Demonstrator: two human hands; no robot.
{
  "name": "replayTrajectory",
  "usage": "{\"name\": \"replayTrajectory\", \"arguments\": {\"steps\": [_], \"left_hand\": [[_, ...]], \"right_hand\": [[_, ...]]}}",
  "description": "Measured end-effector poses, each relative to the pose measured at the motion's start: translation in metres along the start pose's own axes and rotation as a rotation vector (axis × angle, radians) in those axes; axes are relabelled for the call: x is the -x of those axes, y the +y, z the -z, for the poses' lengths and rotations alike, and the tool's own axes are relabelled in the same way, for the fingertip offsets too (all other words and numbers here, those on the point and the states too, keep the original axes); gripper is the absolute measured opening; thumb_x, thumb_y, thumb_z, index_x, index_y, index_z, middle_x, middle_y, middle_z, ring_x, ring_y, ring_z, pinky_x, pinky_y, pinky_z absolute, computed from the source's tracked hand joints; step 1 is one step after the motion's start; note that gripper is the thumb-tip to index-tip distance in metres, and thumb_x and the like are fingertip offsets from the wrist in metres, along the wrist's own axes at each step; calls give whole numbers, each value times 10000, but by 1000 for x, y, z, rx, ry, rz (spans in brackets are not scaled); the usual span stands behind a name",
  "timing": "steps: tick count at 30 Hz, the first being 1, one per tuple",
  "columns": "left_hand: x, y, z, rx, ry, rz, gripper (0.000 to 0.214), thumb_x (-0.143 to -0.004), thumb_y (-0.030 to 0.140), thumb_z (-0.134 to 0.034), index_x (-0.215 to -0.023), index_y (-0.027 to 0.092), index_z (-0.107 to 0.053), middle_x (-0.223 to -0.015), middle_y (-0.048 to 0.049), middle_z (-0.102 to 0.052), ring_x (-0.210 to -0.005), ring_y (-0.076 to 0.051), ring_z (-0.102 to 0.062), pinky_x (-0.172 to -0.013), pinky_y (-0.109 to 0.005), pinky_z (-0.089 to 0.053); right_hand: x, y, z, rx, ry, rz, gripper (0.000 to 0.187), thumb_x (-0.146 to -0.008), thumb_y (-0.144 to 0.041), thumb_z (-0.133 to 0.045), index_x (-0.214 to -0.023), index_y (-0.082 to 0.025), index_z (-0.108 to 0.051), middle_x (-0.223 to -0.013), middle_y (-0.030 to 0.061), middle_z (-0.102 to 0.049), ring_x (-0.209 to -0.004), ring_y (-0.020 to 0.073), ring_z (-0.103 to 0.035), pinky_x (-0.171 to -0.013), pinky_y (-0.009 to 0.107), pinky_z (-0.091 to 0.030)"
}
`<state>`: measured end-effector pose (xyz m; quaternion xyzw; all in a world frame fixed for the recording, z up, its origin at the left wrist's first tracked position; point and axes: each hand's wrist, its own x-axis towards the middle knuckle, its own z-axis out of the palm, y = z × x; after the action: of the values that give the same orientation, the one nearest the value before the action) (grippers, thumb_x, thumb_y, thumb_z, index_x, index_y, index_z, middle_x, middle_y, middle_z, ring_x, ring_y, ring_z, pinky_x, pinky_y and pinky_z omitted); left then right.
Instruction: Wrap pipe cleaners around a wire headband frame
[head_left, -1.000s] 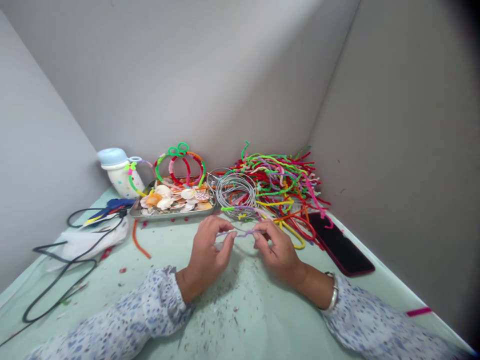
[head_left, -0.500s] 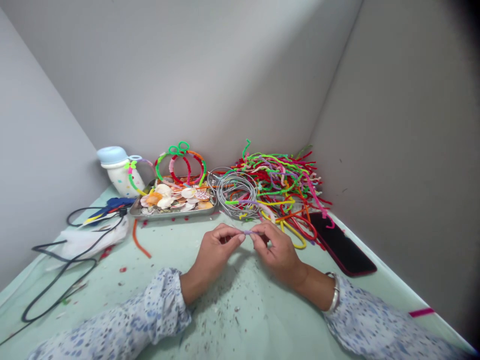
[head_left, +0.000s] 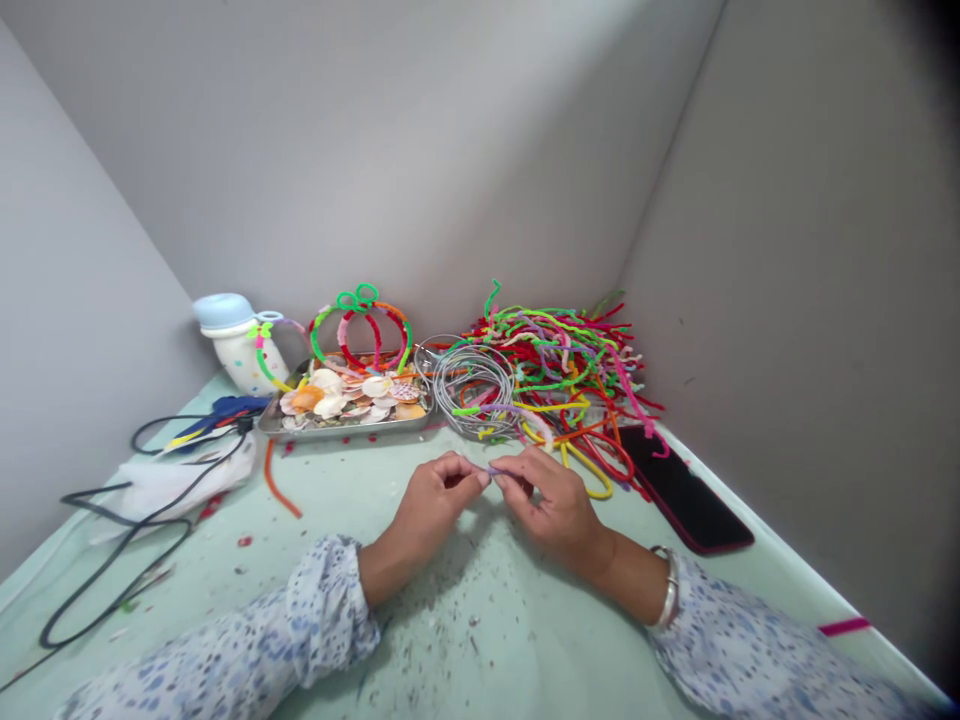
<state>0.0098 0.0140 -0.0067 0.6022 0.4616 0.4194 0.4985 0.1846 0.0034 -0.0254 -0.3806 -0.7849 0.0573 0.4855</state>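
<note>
Between my fingertips, above the middle of the table, is a short purple piece of pipe cleaner (head_left: 492,471), mostly hidden by the fingers. My left hand (head_left: 433,498) pinches its left end with thumb and forefinger. From the other side my right hand (head_left: 551,500) grips it the same way, and the two sets of fingertips nearly touch. Just beyond my hands lies a coil of grey wire (head_left: 474,390), with a green, purple and white pipe cleaner strip (head_left: 506,410) across its front. A large tangle of coloured pipe cleaners (head_left: 562,350) is heaped behind my right hand.
A metal tray (head_left: 352,430) of seashells (head_left: 330,392) stands at the back, with pipe cleaner rings (head_left: 411,335) above it. Left are a white bottle (head_left: 251,355), a black cable (head_left: 56,610) and a plastic bag (head_left: 180,485). A phone (head_left: 690,495) lies right, an orange strip (head_left: 279,485) left of centre.
My right fingertips have moved slightly left along the purple piece, closer to my left fingertips, so less of it shows. Everything else is where it was.
</note>
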Motion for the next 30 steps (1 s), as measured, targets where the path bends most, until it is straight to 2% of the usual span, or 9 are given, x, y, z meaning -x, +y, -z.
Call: {"name": "replayTrajectory", "arguments": {"steps": [7, 16, 20, 23, 27, 30], "left_hand": [[3, 4, -1, 40, -39, 53, 206, -740, 334, -639, -651, 149, -619, -580, 25, -531, -541, -108, -431, -539, -238, -319], [4, 4, 2, 24, -89, 94, 193, -750, 317, -623, -662, 145, -620, -541, 36, -488, -490, -93, -382, -493, -228, -280], [-1, 5, 4, -33, -140, 65, 254, -788, 370, -614, -691, 137, -647, -519, 43, -471, -463, -86, -363, -471, -220, -278], [-6, 7, 9, -109, -117, -8, 262, -795, 384, -612, -720, 141, -675, -548, 25, -522, -494, -106, -421, -502, -232, -330], [-11, 7, 22, -229, 45, -174, 155, -805, 306, -622, -796, 168, -693, -771, -33, -629, -738, -180, -554, -694, -293, -420], [-11, 4, 29, -434, 163, -454, 124, -816, 231, -637, -915, 195, -704, -935, -62, -625, -932, -217, -554, -854, -351, -409]], "right_hand": [[-1, -1, -1, 44, 23, 51, 133, -897, -166, -549, -944, -217, -662, -751, 24, -642, -666, 151, -620, -599, 257, -495], [1, 4, -1, 157, 11, 169, 134, -891, -132, -561, -951, -200, -659, -802, 39, -694, -710, 160, -655, -645, 261, -508], [0, 7, -2, 113, 33, 111, 134, -891, -141, -553, -937, -200, -664, -782, 30, -675, -713, 156, -645, -654, 258, -506], [-1, 8, -1, 70, 68, 23, 130, -877, -139, -560, -930, -189, -668, -780, 28, -651, -704, 152, -623, -646, 256, -496], [-3, 8, 0, 28, 94, -62, 135, -855, -125, -567, -920, -191, -665, -787, 19, -628, -656, 139, -580, -602, 247, -476], [-4, 7, 0, -5, 91, -68, 133, -853, -123, -565, -908, -200, -660, -775, 10, -616, -651, 137, -572, -603, 248, -472]]}}
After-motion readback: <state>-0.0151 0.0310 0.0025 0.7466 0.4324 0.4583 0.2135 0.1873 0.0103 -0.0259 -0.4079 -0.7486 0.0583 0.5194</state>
